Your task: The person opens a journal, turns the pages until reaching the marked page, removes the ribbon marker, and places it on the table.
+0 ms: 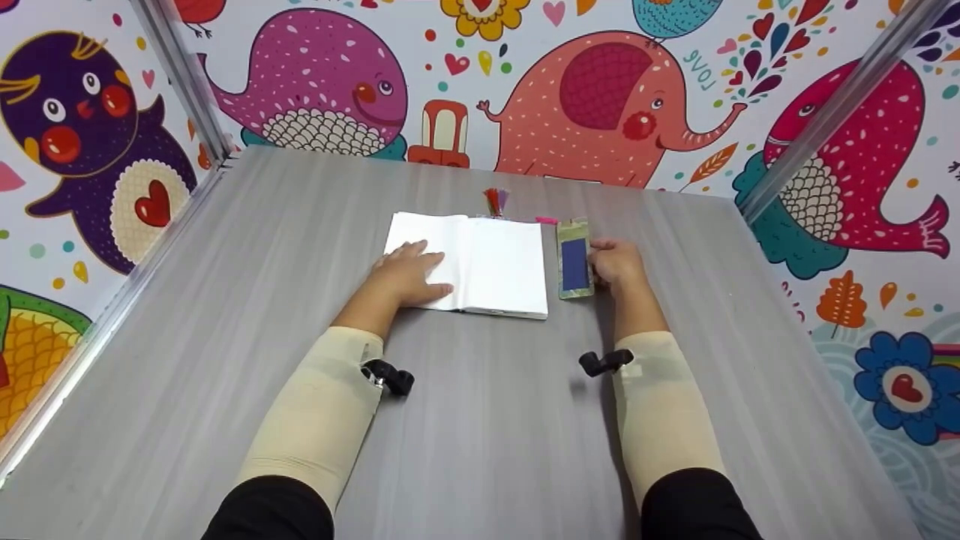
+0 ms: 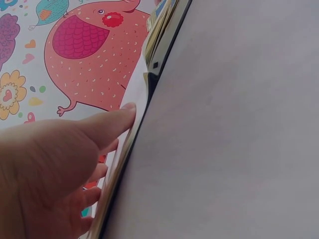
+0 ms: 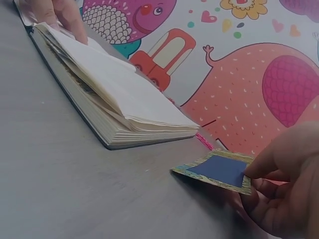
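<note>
Left hand (image 1: 409,274) lies flat, fingers straight, pinning the open book (image 1: 480,262). At the book's three o'clock, right hand (image 1: 616,264) pinches the bookmark (image 1: 574,259), lifting one edge. Ease that left-hand pressure and the pages could flip shut.

You're looking at a grey wood-grain surface (image 1: 480,420) fenced by two slanted metal rails, one at ten o'clock (image 1: 184,79) and one at two o'clock (image 1: 832,112). Behind them runs cartoon wallpaper: a purple whale (image 1: 322,82) at eleven, a pink elephant (image 1: 607,105) at twelve, a red fish (image 1: 855,172) at two, and a purple penguin (image 1: 82,142) at nine.
</note>
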